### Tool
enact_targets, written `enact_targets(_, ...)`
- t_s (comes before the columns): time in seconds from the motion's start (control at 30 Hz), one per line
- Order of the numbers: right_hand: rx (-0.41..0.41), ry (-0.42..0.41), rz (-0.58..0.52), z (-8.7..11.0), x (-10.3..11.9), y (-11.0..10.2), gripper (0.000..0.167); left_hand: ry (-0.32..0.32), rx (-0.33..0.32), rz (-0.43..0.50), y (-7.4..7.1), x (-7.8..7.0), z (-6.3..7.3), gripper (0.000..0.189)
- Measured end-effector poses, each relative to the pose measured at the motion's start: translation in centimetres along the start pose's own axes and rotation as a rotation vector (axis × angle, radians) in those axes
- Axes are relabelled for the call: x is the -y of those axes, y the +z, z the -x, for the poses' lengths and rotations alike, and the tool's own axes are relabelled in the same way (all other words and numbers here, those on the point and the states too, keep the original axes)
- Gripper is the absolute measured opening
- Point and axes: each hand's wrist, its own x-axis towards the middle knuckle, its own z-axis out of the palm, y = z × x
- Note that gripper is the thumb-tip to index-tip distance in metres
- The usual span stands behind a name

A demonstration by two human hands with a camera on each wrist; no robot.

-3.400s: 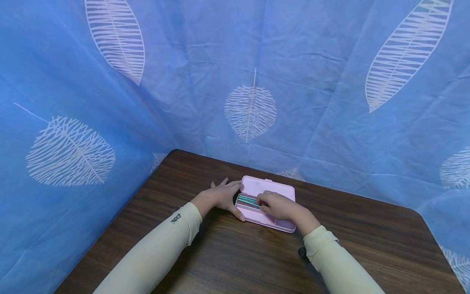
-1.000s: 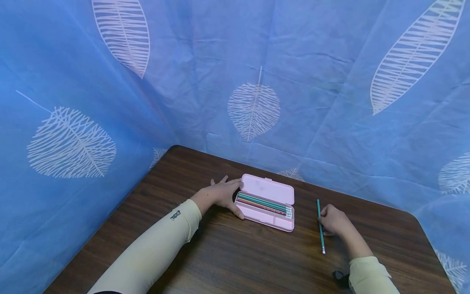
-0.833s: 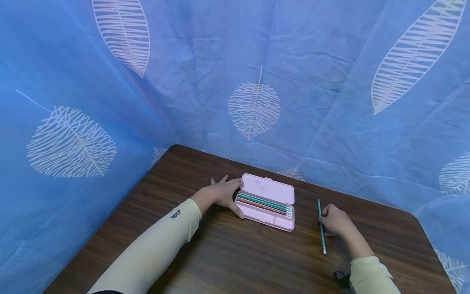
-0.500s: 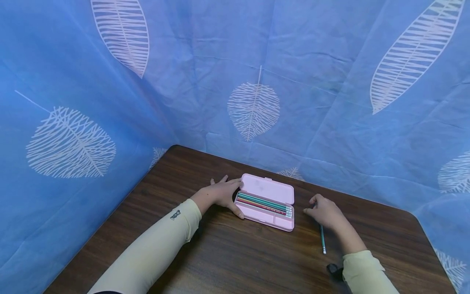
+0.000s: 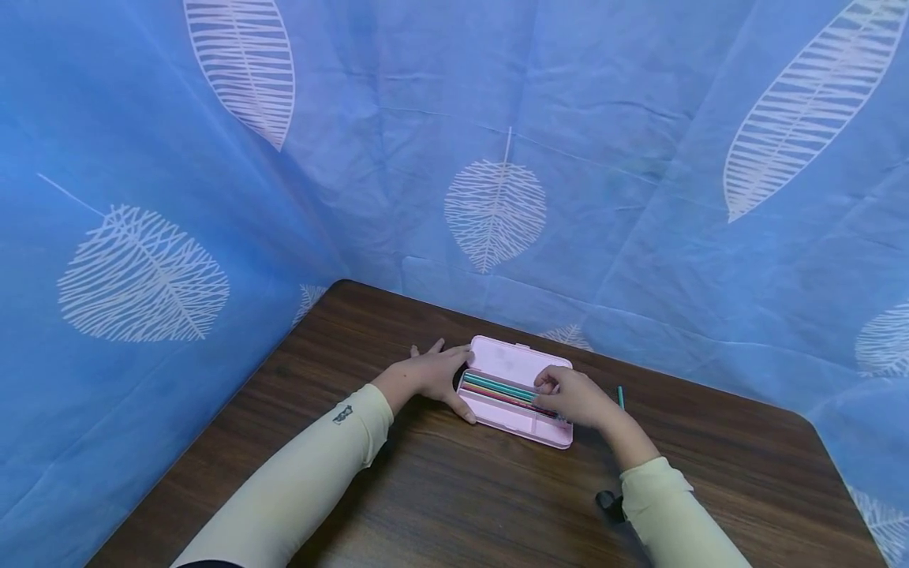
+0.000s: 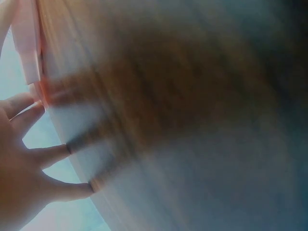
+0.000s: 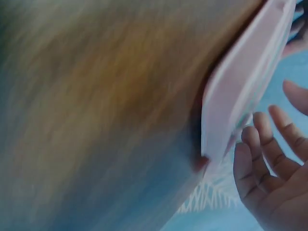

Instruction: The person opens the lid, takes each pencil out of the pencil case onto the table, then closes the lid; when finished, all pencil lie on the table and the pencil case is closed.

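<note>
A pink pencil case (image 5: pixel 500 414) lies with its lid raised on the dark wooden table. Several pencils (image 5: pixel 497 388), green, yellow and red, fill its back compartment. My left hand (image 5: pixel 429 376) stays at the case's left end with fingers spread and the thumb along the front corner. Over the right end of the pencils hovers my right hand (image 5: pixel 577 397), its fingers loosely bent and a gap between thumb and fingertips; nothing shows in its grasp. It hides the eraser ends. Right of the case, a single green pencil (image 5: pixel 621 397) lies on the table, mostly covered by my right hand and wrist.
The brown table (image 5: pixel 440 489) stretches out in front of the case and to its right. A blue cloth (image 5: pixel 398 197) with white leaf prints hangs behind and at the left. A black strap piece (image 5: pixel 609 505) shows at my right wrist.
My right hand took a green pencil from the case, laid it on the table at the right, let go and came back left over the case. My left hand stayed put.
</note>
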Motion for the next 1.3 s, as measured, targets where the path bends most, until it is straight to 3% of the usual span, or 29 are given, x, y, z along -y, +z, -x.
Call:
enact_targets(0.33,0.013,-0.084,0.016,-2.1,2.0,2.0,0.021,0.001,0.006,0.011,0.1,0.0,-0.1,0.128)
enact_targets(0.77,0.105,-0.044,-0.031,-2.4,2.4,2.4,0.009,-0.018,-0.001,-0.020,0.0,-0.5,0.0,0.128)
enact_targets(1.07,0.162,-0.061,-0.025,-2.7,2.7,2.4,0.005,-0.026,0.004,-0.023,0.2,-0.2,0.0,0.127)
enact_targets(1.3,0.147,-0.068,0.002,-2.8,2.8,2.4,0.007,-0.011,0.002,-0.015,0.2,-0.3,-0.2,0.127)
